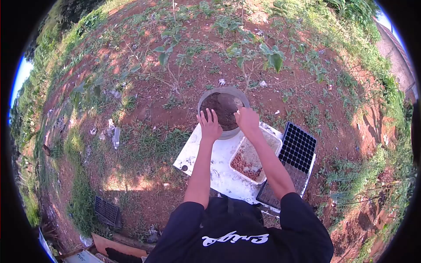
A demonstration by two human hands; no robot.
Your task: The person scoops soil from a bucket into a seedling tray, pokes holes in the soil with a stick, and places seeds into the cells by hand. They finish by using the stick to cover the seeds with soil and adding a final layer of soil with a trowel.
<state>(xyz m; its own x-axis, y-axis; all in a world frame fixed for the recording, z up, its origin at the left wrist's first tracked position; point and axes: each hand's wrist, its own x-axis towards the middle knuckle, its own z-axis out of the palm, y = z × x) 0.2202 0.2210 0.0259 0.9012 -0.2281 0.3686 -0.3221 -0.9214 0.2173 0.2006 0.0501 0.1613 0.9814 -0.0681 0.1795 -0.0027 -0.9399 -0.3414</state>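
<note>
A round, translucent bucket (202, 101) holding dark soil (214, 103) stands at the far end of a white board. My left hand (211, 126) is at its near left rim, fingers stretched out and spread over the edge towards the soil. On the near right side, my right hand (247, 119) is closed around what looks like a trowel (227, 103), its broad brownish blade inside the bucket against the soil. The handle is mostly hidden by my fingers. Below my right forearm lies a whitish tray (234, 166) with reddish-brown pieces and paler grainy material.
The white board (198, 158) carries a black seedling tray (298, 147) on the right, with a soil-filled seedling tray (293, 177) nearer me. Another dark cell tray (106, 211) lies on the ground at left. Leafy plants (274, 57) grow beyond the bucket.
</note>
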